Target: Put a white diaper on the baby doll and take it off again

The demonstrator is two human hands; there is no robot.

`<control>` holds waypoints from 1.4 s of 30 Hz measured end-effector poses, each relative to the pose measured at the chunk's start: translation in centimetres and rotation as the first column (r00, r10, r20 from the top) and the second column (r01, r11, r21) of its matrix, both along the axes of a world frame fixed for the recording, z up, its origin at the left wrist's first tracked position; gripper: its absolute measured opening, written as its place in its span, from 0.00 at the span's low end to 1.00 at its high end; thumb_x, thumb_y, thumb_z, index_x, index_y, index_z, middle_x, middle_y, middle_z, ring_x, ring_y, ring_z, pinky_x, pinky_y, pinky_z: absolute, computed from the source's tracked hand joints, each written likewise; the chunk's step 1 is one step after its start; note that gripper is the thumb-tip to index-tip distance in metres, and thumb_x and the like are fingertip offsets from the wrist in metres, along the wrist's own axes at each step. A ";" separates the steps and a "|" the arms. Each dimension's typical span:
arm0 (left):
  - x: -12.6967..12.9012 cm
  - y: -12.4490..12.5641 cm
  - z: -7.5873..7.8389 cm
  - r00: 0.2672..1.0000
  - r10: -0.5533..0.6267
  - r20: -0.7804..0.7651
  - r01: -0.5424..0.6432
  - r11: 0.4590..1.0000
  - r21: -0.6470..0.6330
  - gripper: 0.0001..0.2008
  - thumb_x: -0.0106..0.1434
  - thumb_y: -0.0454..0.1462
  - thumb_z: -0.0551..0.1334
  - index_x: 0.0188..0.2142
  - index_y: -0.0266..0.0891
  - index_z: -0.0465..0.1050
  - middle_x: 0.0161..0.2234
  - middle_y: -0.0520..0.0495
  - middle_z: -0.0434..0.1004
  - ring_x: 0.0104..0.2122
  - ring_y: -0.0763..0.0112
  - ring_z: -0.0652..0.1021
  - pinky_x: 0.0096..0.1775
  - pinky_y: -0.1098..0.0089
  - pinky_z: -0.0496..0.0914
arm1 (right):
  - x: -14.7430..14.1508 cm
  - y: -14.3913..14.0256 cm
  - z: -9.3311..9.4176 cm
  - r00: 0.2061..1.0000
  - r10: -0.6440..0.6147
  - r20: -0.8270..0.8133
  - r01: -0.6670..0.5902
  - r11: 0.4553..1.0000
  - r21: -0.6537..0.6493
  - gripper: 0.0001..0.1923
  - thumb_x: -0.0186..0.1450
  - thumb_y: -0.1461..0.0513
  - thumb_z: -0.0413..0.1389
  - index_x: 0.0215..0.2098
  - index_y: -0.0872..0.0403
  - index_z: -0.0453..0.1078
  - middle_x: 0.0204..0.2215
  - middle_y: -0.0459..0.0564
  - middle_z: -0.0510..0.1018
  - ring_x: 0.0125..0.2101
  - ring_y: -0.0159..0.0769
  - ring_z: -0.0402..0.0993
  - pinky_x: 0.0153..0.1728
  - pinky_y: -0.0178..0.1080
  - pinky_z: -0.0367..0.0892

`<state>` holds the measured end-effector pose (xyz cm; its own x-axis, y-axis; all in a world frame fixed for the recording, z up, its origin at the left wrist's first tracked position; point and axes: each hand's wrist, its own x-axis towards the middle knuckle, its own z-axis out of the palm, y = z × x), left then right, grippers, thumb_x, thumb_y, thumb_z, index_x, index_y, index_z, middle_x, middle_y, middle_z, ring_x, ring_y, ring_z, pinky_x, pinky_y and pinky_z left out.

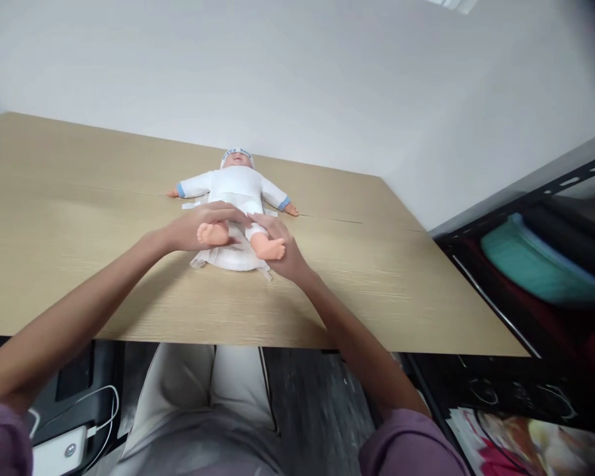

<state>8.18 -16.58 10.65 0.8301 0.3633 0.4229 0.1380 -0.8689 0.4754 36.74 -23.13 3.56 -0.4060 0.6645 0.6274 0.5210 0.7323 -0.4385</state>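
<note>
A baby doll (237,180) lies on its back on the wooden table, its feet toward me. It wears a white top with blue cuffs and a white headband with blue lettering. An opened white diaper (238,262) is spread beneath its hips, its tabs sticking out at the sides. My left hand (194,227) reaches across the doll's leg on the left, fingers stretched over its lap. My right hand (288,254) is against the other leg, with outstretched fingers pointing toward the lap. Both fingertips nearly meet there. The doll's feet partly hide both hands.
The table's front edge (277,344) runs above my legs. To the right stands a black metal rack (506,330) with a teal item (540,264) on it. Lower left, a white power bank (62,453) with a cable rests on a dark surface. A pale wall rises behind.
</note>
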 end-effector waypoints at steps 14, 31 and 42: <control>-7.3 1.2 -6.9 0.940 0.009 -0.341 0.047 0.987 0.155 0.42 0.63 0.23 0.63 0.73 0.52 0.74 0.77 0.46 0.73 0.81 0.53 0.65 0.76 0.47 0.63 | 4.6 -0.4 -3.8 0.906 0.025 0.422 -0.018 1.000 -0.020 0.24 0.78 0.68 0.53 0.67 0.46 0.78 0.74 0.56 0.76 0.79 0.52 0.65 0.75 0.61 0.68; -3.3 -2.9 -6.7 0.880 0.310 -0.361 -0.259 0.948 0.184 0.26 0.69 0.54 0.73 0.57 0.40 0.80 0.69 0.30 0.78 0.75 0.32 0.68 0.69 0.39 0.66 | 0.9 -3.5 -0.9 0.900 -0.117 0.419 0.163 0.984 -0.074 0.32 0.74 0.51 0.67 0.72 0.53 0.74 0.65 0.66 0.79 0.71 0.63 0.73 0.70 0.64 0.71; -1.2 2.1 -2.6 0.900 0.435 -0.025 -0.435 0.900 0.008 0.18 0.79 0.48 0.58 0.52 0.41 0.81 0.50 0.40 0.82 0.50 0.52 0.81 0.59 0.53 0.73 | 1.0 2.8 0.0 0.958 -0.281 0.063 0.286 0.955 -0.079 0.12 0.81 0.57 0.53 0.50 0.50 0.79 0.45 0.55 0.85 0.47 0.49 0.81 0.52 0.48 0.76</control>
<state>7.02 -14.49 8.08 0.6004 0.6898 0.4047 0.5145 -0.7206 0.4648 37.72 -20.35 3.61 -0.2226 0.8076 0.5461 0.7245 0.5119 -0.4616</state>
